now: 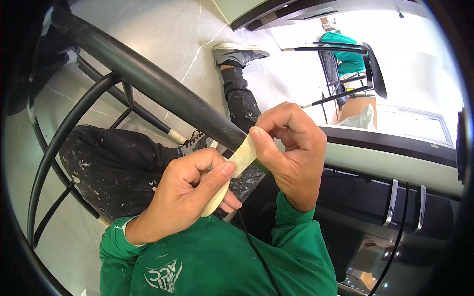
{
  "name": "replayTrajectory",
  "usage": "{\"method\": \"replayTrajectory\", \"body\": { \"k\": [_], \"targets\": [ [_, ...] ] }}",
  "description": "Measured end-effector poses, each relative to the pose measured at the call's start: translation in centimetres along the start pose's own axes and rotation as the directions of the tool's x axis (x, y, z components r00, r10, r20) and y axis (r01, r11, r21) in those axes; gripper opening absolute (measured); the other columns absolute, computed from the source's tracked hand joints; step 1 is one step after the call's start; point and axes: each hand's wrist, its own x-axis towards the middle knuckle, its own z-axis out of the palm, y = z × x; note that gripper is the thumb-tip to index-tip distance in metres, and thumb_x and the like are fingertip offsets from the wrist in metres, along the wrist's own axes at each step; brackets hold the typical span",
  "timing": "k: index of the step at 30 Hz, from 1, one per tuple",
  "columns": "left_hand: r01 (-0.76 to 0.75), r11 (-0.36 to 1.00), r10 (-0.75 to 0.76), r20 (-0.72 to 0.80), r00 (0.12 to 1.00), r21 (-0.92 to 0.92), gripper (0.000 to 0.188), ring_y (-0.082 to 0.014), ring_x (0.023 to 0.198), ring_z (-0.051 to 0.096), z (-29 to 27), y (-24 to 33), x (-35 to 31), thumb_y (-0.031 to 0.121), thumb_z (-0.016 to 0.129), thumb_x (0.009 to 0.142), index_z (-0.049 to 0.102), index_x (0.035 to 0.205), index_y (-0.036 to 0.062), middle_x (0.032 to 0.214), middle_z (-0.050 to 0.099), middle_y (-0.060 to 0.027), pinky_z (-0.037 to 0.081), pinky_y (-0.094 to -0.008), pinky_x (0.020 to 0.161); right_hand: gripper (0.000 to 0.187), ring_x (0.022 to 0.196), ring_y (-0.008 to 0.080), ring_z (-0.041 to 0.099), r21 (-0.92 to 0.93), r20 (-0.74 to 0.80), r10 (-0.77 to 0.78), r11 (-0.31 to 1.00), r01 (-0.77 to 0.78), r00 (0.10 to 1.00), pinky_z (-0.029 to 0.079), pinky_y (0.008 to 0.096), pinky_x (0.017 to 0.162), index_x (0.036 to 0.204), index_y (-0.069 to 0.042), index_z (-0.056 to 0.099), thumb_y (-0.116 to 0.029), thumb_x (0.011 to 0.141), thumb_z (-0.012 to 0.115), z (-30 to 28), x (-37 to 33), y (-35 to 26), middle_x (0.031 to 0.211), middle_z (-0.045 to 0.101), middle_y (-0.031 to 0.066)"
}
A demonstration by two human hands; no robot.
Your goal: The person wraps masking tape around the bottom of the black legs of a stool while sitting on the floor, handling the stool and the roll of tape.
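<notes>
A thick black chair leg [163,93] slants down from the upper left, its end between my two hands. Cream masking tape [243,155] lies across that end. My left hand [180,192] is closed on the tape, thumb pressed on it, with a rounded cream part of the tape hanging below the fingers. On the other side, my right hand [294,153] pinches the tape's upper part against the leg's tip, fingers curled. Another leg of the same chair carries a cream band [177,136] near its end.
Curved black chair bars [42,167] arch at the left over marbled floor tiles [163,29]. My paint-spotted trouser leg [108,167] lies beneath the chair. At right stands a glossy black cabinet [345,202] with metal handles [391,202]. Another black chair [373,74] with green cloth [348,54] is farther back.
</notes>
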Motion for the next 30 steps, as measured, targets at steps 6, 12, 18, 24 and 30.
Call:
{"method": "replayTrajectory", "body": {
  "k": [6,12,18,24,30],
  "targets": [
    [-0.015,1.0,0.015,-0.009,1.0,0.005,0.029,-0.0222,0.068,0.075,0.0,-0.2,0.0,0.021,0.051,0.109,0.059,0.101,-0.0053,0.076,0.07,-0.0147,0.062,-0.0287,0.059,0.01,0.073,0.012,0.064,0.021,0.007,0.007,1.0,-0.007,1.0,0.053,0.0274,0.068,0.088,0.0,0.065,-0.004,0.089,0.074,0.2,0.0,0.1,0.08,0.064,0.0054],
    [-0.01,1.0,0.01,-0.014,1.0,0.003,0.029,-0.0195,0.069,0.074,-0.2,-0.3,0.2,0.023,0.053,0.109,0.06,0.101,-0.0044,0.08,0.069,-0.0121,0.06,-0.0266,0.058,0.011,0.073,0.0114,0.064,0.019,0.045,0.036,0.999,-0.037,0.998,0.053,0.0269,0.068,0.088,0.002,0.064,-0.004,0.089,0.073,0.0,0.2,-0.1,0.081,0.065,0.0057],
    [-0.004,1.0,0.004,0.007,1.0,-0.02,0.031,-0.0142,0.069,0.072,-0.6,-0.4,1.0,0.026,0.057,0.107,0.062,0.101,-0.0043,0.082,0.067,-0.008,0.056,-0.0239,0.058,0.012,0.075,0.0081,0.062,0.16,0.193,0.163,0.968,-0.195,0.968,0.052,0.0245,0.067,0.091,0.002,0.064,-0.006,0.094,0.071,-0.9,0.9,0.2,0.084,0.065,0.0036],
    [-0.022,1.0,0.021,0.06,0.998,0.018,0.034,-0.0151,0.066,0.071,-1.3,-0.5,1.7,0.027,0.056,0.108,0.063,0.102,-0.0055,0.077,0.068,-0.0098,0.057,-0.0254,0.057,0.01,0.077,0.0048,0.058,0.235,0.302,0.247,0.917,-0.323,0.921,0.048,0.0223,0.066,0.096,0.001,0.06,-0.007,0.099,0.066,-1.3,1.3,0.5,0.086,0.063,0.0018],
    [-0.064,0.998,0.064,0.138,0.988,0.0,0.033,-0.0175,0.069,0.072,-2.2,-1.1,2.2,0.026,0.056,0.107,0.062,0.107,-0.0068,0.08,0.066,-0.0087,0.058,-0.0265,0.057,0.008,0.076,0.004,0.055,0.228,0.304,0.207,0.932,-0.282,0.93,0.043,0.0211,0.065,0.096,0.0,0.059,-0.006,0.101,0.062,-1.0,1.1,1.2,0.084,0.062,0.0009]
  ]
}}
